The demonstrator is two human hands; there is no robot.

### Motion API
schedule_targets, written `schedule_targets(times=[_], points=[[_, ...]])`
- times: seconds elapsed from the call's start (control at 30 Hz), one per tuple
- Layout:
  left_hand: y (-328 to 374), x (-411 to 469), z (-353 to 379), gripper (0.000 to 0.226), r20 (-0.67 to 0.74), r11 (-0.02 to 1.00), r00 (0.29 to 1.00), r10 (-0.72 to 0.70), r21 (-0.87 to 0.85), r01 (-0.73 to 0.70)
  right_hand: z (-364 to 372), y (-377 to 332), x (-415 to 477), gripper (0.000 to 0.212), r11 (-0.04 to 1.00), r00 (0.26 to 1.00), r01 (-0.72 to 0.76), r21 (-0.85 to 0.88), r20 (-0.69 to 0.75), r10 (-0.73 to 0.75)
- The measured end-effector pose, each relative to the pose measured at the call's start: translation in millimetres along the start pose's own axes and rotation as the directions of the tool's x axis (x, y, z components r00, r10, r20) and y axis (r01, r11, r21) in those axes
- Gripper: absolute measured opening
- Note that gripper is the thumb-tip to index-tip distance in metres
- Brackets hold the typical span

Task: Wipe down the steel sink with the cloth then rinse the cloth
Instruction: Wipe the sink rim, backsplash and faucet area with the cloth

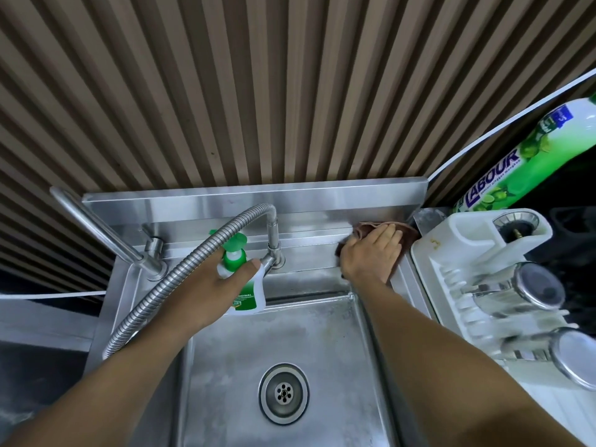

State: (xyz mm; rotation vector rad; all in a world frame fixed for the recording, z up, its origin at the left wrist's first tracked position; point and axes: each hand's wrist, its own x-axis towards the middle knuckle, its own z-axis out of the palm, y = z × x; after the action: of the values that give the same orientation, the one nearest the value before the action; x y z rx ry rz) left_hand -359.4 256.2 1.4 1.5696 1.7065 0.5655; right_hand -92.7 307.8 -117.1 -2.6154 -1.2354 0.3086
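The brown cloth [409, 236] lies bunched under your right hand [371, 253] on the back ledge of the sink [309, 250]. Its edge shows beyond your fingertips against the rear upstand and past your little finger by the white dish rack [451, 253]. Your fingers [387, 233] lie straight and close together, pressing it flat. Press evenly through the palm, work the cloth into the corner seam ahead of your fingertips, then sweep along the ledge toward your thumb side. Your left hand [222, 285] grips the soap bottle [246, 298], thumb curled over it, beside the tap [272, 233]. Hold it clear so the ledge there gets wiped too.
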Motion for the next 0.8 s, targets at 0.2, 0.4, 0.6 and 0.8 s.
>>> schedule_targets(times=[0.2, 0.4, 0.6, 0.8], points=[[2, 0, 1, 0.021, 0.001, 1.0, 1.0, 0.0, 0.01, 0.0, 20, -34, -65, 0.074, 0.984, 0.981, 0.179, -0.013, 0.073, -0.178], [5, 1, 2, 0.022, -0.012, 0.999, 1.0, -0.003, 0.051, 0.004, 12, -29, -75, 0.073, 0.969, 0.964, 0.231, -0.085, 0.154, -0.216], [8, -1, 0, 0.017, 0.005, 1.0, 1.0, 0.016, 0.002, -0.016, -4, -13, -19, 0.077, 0.995, 0.985, -0.093, -0.03, 0.145, 0.096], [6, 0, 0, 0.02, 0.0, 1.0, 1.0, -0.004, 0.003, 0.004, 19, -30, -101, 0.077, 0.965, 0.957, 0.263, -0.016, 0.128, -0.259]])
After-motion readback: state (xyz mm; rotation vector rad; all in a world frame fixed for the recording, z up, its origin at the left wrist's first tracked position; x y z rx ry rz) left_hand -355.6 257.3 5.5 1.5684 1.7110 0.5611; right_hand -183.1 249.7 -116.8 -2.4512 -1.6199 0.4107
